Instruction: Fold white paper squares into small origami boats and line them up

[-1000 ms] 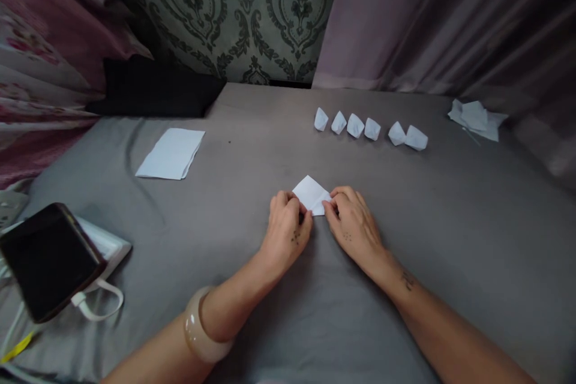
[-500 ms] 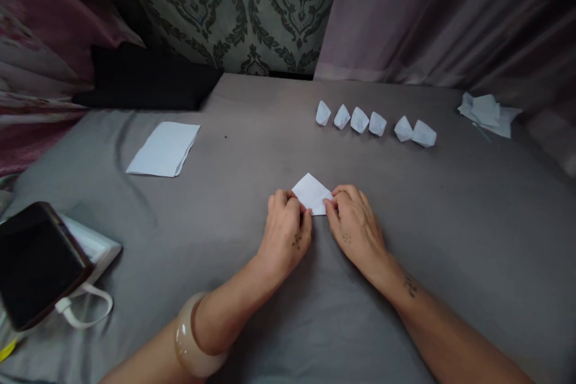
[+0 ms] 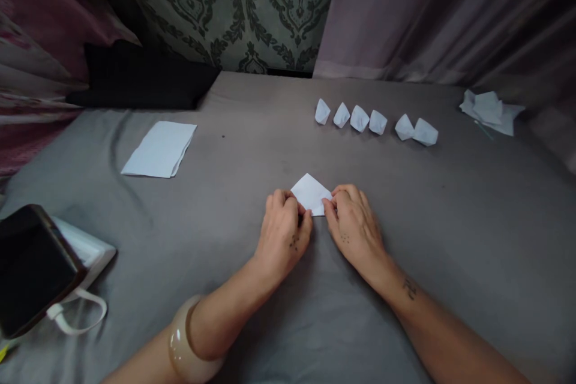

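Note:
A small folded piece of white paper [image 3: 311, 192] lies on the grey sheet, its pointed corner facing away from me. My left hand [image 3: 284, 225] pinches its left side, thumb and fingers together near the lower edge. On the right side, my right hand [image 3: 353, 222] grips the paper between thumb and forefinger. The fingers cover both side corners of the paper. Beyond my hands stands a row of several folded white paper shapes [image 3: 359, 119], each with faceted, pointed sides.
A stack of white paper sheets [image 3: 159, 150] lies at left. Nearer sits a dark-screened phone [image 3: 36, 270] on a white block, with a white cable [image 3: 83, 330]. Paper scraps [image 3: 490, 111] lie at far right. Black cloth [image 3: 144, 81] rests at the back left, near a patterned wall and curtains.
My view has shifted slightly, so the phone and paper stack sit farther left. Both hands keep nearly the same hold on the folded paper, whose shape looks unchanged.

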{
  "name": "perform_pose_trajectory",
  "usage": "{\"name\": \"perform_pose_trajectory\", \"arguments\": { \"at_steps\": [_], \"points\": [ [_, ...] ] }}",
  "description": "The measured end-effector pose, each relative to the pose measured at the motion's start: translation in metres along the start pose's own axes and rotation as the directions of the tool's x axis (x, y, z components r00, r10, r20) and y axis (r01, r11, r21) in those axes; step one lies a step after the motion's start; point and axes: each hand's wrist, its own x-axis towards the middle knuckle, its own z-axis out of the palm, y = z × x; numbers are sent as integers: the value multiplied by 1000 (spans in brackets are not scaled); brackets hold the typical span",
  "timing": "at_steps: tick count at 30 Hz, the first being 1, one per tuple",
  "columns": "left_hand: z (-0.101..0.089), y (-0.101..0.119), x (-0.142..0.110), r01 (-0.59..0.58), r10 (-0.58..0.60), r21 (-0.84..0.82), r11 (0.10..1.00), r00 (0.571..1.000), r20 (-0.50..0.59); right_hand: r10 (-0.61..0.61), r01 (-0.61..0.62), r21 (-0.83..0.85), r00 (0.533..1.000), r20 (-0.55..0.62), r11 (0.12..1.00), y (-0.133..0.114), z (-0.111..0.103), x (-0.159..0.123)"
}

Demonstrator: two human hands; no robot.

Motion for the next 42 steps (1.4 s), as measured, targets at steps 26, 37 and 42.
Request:
{"name": "perform_pose_trajectory", "arguments": {
  "at_steps": [26,37,42],
  "points": [
    [-8,-8,9,-156,158,-31,987,970,186,-30,45,104,990,-139,994,10,-10,-20],
    [-22,-16,28,110,-113,-72,991,993,-40,-132,131,28,991,36,991,-26,-8,-41],
    [-20,-13,34,173,-173,-6,985,982,76,-141,140,59,990,6,988,-25,-6,-42]
  ]
}}
